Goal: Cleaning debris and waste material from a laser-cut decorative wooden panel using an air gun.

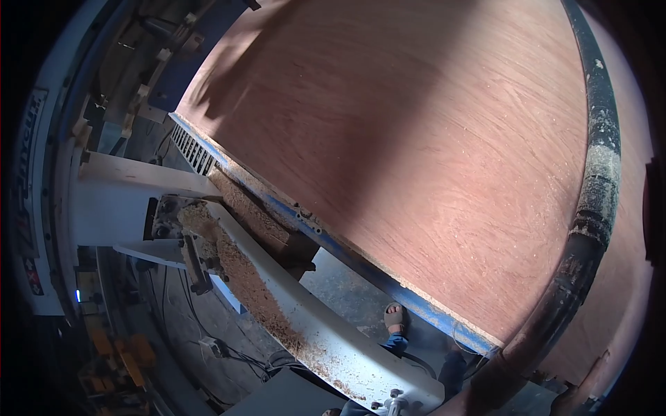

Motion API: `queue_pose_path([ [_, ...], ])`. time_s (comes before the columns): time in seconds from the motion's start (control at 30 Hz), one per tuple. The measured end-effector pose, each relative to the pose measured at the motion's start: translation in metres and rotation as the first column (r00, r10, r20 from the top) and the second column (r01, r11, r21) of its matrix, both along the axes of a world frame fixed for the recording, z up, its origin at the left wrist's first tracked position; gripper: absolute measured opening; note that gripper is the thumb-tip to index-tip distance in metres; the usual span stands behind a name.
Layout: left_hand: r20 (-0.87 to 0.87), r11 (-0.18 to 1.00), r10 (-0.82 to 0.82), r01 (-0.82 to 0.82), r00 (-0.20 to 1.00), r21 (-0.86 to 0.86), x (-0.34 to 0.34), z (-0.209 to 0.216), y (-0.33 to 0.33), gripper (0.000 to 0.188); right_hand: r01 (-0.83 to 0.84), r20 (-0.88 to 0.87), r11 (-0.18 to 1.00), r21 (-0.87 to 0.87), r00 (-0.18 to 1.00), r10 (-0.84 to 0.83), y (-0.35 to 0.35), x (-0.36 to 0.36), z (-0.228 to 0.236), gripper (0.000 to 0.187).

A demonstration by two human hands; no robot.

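Note:
A large plywood sheet (416,139) with reddish grain lies over a blue-edged machine table. Along its right side curves a thick black hose (602,149), scuffed and pale with dust in the middle. At the hose's lower end, in shadow, a dark brown shape (494,381) looks like my left hand or forearm; its fingers cannot be made out. Low on the right, my right hand (588,385) is partly visible by the plywood's near edge, and its grip is unclear.
A white curved machine arm (340,350) strewn with sawdust (243,277) crosses below the sheet. A blue table rail (416,305), a slotted grille (191,147) and a white machine beam (52,208) lie leftward. Cables (243,360) and a sandalled foot (394,317) are on the floor.

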State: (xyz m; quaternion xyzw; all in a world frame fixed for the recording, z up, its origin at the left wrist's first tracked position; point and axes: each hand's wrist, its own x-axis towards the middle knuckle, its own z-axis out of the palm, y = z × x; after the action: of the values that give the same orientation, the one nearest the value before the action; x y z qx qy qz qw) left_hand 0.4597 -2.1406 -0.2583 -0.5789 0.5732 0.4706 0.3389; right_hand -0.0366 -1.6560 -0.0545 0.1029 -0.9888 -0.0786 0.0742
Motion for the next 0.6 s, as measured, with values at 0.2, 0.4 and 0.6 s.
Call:
queue_pose_path([
  [0.2, 0.005, 0.997, -0.070, 0.070, 0.998, 0.035, 0.016, -0.020, -0.004, 0.040, -0.043, -0.077, 0.999, -0.002, 0.996, 0.043, -0.008, -0.007, 0.001, 0.063],
  [0.4, 0.014, 0.941, -0.261, 0.251, 0.965, 0.227, 0.013, -0.028, -0.012, 0.048, -0.097, -0.103, 0.995, 0.023, 0.990, 0.099, -0.012, -0.012, 0.004, 0.065],
  [0.6, -0.417, 0.954, -0.275, 0.298, 0.866, -0.009, -0.041, 0.005, -0.055, 0.065, -0.020, -0.076, 0.979, -0.205, 0.997, 0.005, 0.018, 0.000, -0.021, 0.070],
])
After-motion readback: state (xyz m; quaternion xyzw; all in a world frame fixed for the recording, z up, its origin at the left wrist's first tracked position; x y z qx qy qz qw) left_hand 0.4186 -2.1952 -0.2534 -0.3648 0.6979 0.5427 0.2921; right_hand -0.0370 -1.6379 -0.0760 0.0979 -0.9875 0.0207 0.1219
